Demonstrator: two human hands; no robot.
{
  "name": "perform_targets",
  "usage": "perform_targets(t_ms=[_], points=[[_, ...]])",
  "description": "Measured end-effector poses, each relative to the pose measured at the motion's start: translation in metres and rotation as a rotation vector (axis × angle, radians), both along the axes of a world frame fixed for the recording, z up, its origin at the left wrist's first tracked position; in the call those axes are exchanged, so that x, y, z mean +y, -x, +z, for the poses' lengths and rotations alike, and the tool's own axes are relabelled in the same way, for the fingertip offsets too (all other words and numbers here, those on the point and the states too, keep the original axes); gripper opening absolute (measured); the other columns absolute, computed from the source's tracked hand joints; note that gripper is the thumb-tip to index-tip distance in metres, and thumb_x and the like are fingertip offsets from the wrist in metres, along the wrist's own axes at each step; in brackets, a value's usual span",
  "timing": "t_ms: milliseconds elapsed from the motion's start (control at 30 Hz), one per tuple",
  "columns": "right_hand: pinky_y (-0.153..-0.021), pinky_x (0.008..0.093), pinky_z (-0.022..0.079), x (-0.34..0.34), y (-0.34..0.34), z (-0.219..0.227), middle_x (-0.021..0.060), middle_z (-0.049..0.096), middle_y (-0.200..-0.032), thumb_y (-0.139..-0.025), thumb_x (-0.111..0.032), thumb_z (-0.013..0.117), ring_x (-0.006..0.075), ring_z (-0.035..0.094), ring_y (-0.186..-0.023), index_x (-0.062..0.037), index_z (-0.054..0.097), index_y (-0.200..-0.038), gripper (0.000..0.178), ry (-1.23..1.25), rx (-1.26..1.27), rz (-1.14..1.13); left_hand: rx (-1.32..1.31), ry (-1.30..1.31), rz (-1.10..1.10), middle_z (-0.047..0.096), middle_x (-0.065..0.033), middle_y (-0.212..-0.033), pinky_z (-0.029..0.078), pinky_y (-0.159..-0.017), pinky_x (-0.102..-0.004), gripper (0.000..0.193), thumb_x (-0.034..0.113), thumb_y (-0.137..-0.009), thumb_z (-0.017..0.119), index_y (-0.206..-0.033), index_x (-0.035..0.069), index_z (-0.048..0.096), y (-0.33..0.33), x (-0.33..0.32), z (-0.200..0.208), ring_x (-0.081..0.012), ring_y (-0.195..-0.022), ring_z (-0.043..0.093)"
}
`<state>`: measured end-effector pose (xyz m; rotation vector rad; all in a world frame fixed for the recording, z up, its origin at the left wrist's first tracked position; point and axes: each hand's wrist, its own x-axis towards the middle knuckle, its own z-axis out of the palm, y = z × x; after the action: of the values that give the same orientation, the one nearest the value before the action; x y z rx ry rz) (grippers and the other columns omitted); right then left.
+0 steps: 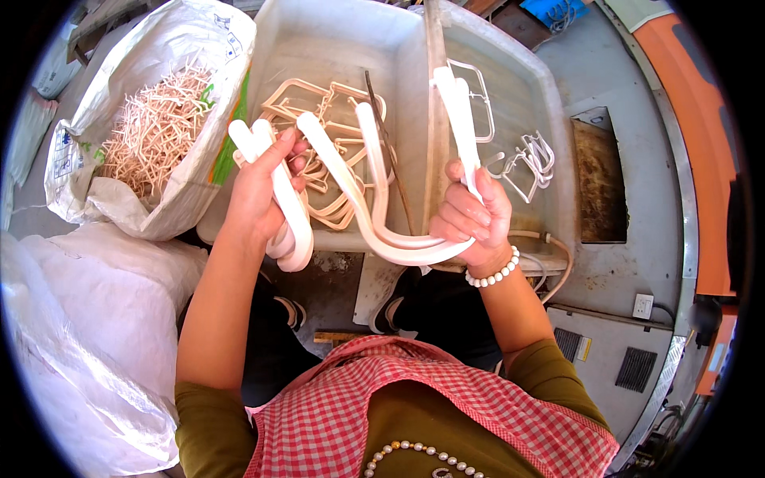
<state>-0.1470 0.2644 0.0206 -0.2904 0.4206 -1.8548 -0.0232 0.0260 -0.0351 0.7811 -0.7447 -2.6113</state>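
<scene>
Curved white pieces (343, 179): where are they at the moment?

Up in the hands, in front of the near edge of the pale tub (351, 40).

How does the right hand (478, 211) have them?

Its grip is a fist, fingers curled tight round the pieces, just above a white bead bracelet (494, 279). From that fist one stretch sweeps left in a U-bend and climbs to two rounded ends; another stretch points up in front of the wooden board (436, 48).

And the left hand (267, 179)?

Thumb on one side, fingers on the other, its grip pinches a bent white bundle (296, 239). Rounded ends poke out past the thumb, and a bend hangs below the hand. I can't tell how many pieces are in it.

What lies in the tub?

Pale looped frames (331, 217) on the left side, partly hidden by what the hands hold, with a dark rod (404, 199) slanting beside them. Right of the board are white hooked frames (547, 163).

Anything to the left?

An open white sack (119, 207) full of thin pinkish sticks (163, 119), and nearer the person a large plastic-covered bag (96, 295).
</scene>
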Motion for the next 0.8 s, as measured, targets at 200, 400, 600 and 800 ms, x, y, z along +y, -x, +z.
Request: perform_targets(t_ms=[200,400,600,800], points=[[-0.049,0.0237,0.041,-0.001,0.001,-0.001,-0.0013,0.057,-0.06,-0.097,-0.031,0.044,0.0078,0.054,-0.044,-0.0078,0.05,-0.113,0.029,0.252,-0.17,0.093,-0.075,-0.005,-0.099,0.063,-0.0086,-0.099,0.043,-0.059,-0.0225,0.032,0.026,-0.09,0.06,-0.114,0.004,0.058,0.002,0.008,-0.005,-0.0133,-0.086,0.059],[-0.046,0.0245,0.037,-0.005,-0.005,0.004,-0.003,0.05,-0.058,-0.098,-0.029,0.042,0.0067,0.047,-0.04,-0.0043,0.049,-0.114,0.03,0.254,-0.218,0.129,0.218,-0.135,-0.264,0.06,-0.0177,-0.112,0.049,-0.091,-0.0372,0.039,0.028,-0.096,0.047,-0.124,0.002,0.048,-0.002,0.019,0.003,-0.0253,-0.101,0.06],[-0.046,0.0211,0.034,-0.005,-0.006,0.014,-0.0044,0.046,-0.059,-0.097,-0.031,0.045,0.0025,0.041,-0.043,-0.0029,0.051,-0.116,0.034,0.068,-0.254,-0.02,0.2,0.013,-0.269,0.059,-0.0156,-0.114,0.05,-0.084,-0.0339,0.05,0.041,-0.092,0.052,-0.126,0.005,0.047,-0.002,0.017,-0.006,-0.0216,-0.102,0.059],[-0.049,0.0199,0.035,-0.006,-0.007,0.013,-0.004,0.047,-0.065,-0.095,-0.032,0.05,0.0037,0.039,-0.048,-0.0039,0.052,-0.119,0.038,-0.08,-0.282,-0.104,0.21,0.009,-0.245,0.064,-0.0085,-0.101,0.044,-0.055,-0.0202,0.049,0.043,-0.089,0.059,-0.118,0.005,0.052,0.0,0.022,-0.006,-0.008,-0.077,0.058]])
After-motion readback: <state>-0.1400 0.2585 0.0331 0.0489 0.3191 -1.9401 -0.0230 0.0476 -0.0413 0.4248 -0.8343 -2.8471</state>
